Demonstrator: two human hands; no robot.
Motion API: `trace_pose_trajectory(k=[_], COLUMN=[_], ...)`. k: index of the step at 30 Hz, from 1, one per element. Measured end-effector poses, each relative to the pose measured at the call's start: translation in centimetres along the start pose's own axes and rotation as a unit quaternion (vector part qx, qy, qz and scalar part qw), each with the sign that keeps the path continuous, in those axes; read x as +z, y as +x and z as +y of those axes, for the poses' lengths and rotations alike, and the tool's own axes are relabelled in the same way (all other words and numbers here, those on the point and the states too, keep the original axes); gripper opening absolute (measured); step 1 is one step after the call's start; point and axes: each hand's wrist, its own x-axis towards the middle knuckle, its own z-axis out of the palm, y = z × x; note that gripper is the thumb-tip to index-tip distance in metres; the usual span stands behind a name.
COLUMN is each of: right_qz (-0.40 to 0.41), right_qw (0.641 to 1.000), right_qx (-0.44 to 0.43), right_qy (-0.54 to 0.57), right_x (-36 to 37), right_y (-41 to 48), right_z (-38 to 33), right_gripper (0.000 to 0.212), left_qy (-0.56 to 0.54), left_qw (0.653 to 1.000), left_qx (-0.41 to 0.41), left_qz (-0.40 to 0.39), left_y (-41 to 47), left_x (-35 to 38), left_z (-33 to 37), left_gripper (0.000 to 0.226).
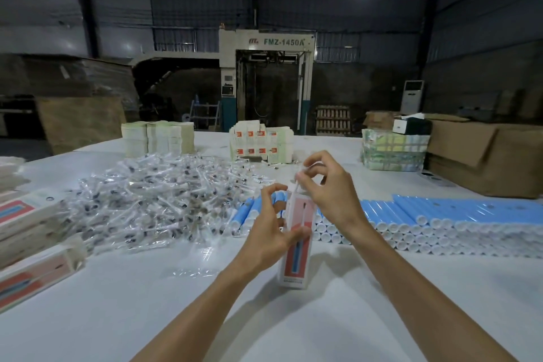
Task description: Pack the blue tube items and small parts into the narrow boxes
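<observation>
A narrow white and red box stands upright on the white table, its top open. My left hand grips the box's upper part from the left. Above the opening, my right hand pinches a small clear-wrapped part that points down into the box. Blue tubes with white caps lie in rows to the right and behind the box. A big heap of clear-wrapped small parts covers the table to the left.
Filled narrow boxes lie stacked at the left edge. Flat box blanks and a block of cartons stand at the far side, paper stacks and brown cardboard boxes at the right.
</observation>
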Motion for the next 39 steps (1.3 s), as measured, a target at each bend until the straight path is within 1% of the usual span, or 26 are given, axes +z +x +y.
trace_pose_trajectory(k=[4, 6, 8, 10, 11, 13, 14, 15, 16, 18, 21, 24, 27, 30, 33, 36, 39], right_qz=[-0.052, -0.078, -0.116, -0.126, -0.106, -0.031, -0.004, 0.004, -0.005, -0.051, -0.095, -0.096, -0.101, -0.127, -0.153, -0.128, -0.060], right_qw=[0.995, 0.991, 0.986, 0.989, 0.993, 0.996, 0.994, 0.992, 0.991, 0.989, 0.984, 0.983, 0.978, 0.971, 0.962, 0.959, 0.946], right_qx=[-0.022, -0.016, 0.001, 0.024, 0.033, 0.040, 0.045, 0.049, 0.050, 0.043, 0.034, 0.040, 0.059, 0.085, 0.112, 0.131, 0.198], right_qy=[-0.085, -0.110, -0.120, -0.075, -0.027, 0.067, 0.097, 0.114, 0.122, 0.129, 0.147, 0.150, 0.174, 0.187, 0.197, 0.215, 0.248], right_x=[-0.2, -0.2, -0.2, -0.2, -0.2, -0.4, -0.5, -0.6, -0.6, -0.4, 0.3, 0.2, -0.1, -0.4, -0.7, -0.7, -0.6], right_y=[-0.1, -0.1, -0.2, -0.6, -0.9, -1.8, -2.4, -2.9, -3.4, -4.1, -4.6, -4.5, -4.5, -4.7, -4.9, -5.0, -4.6], right_z=[0.2, 0.7, 1.1, 1.5, 1.7, 2.3, 2.7, 3.1, 3.5, 3.9, 3.9, 4.0, 4.3, 4.3, 4.4, 4.0, 3.3], right_gripper=[0.012, 0.009, 0.018, 0.022, 0.019, 0.011, 0.011, 0.015, 0.019, 0.025, 0.033, 0.028, 0.021, 0.020, 0.017, 0.023, 0.030], left_qy=[-0.012, -0.015, -0.020, -0.019, -0.017, -0.021, -0.033, -0.052, -0.074, -0.112, -0.121, -0.104, -0.088, -0.078, -0.087, -0.094, -0.084], left_qw=[1.000, 1.000, 1.000, 1.000, 1.000, 0.999, 0.999, 0.999, 0.997, 0.993, 0.992, 0.994, 0.996, 0.997, 0.995, 0.994, 0.995], left_qx=[0.004, 0.009, 0.016, 0.021, 0.025, 0.023, 0.014, 0.002, -0.009, -0.025, -0.031, -0.030, -0.023, -0.028, -0.044, -0.054, -0.054], left_qz=[0.000, 0.003, 0.002, 0.000, 0.002, 0.006, 0.010, 0.013, 0.015, 0.012, 0.001, -0.017, -0.009, 0.012, 0.013, 0.010, -0.005], left_y=[-0.1, -0.1, -0.2, -0.3, -0.3, -0.4, -0.4, -0.4, -0.3, -0.3, -0.3, -0.3, -0.3, -0.3, -0.3, -0.2, -0.2], left_x=[-0.1, 0.0, 0.1, 0.0, -0.1, -0.2, -0.3, -0.5, -0.6, -0.7, -0.9, -1.2, -1.4, -1.3, -1.3, -1.3, -0.9], left_z=[-0.3, -0.4, -0.5, -0.4, -0.3, -0.3, -0.3, -0.2, -0.1, 0.1, 0.4, 0.5, 0.4, 0.1, -0.1, -0.2, -0.4], left_gripper=[0.090, 0.092, 0.089, 0.085, 0.081, 0.076, 0.074, 0.073, 0.072, 0.069, 0.067, 0.068, 0.063, 0.057, 0.055, 0.053, 0.054])
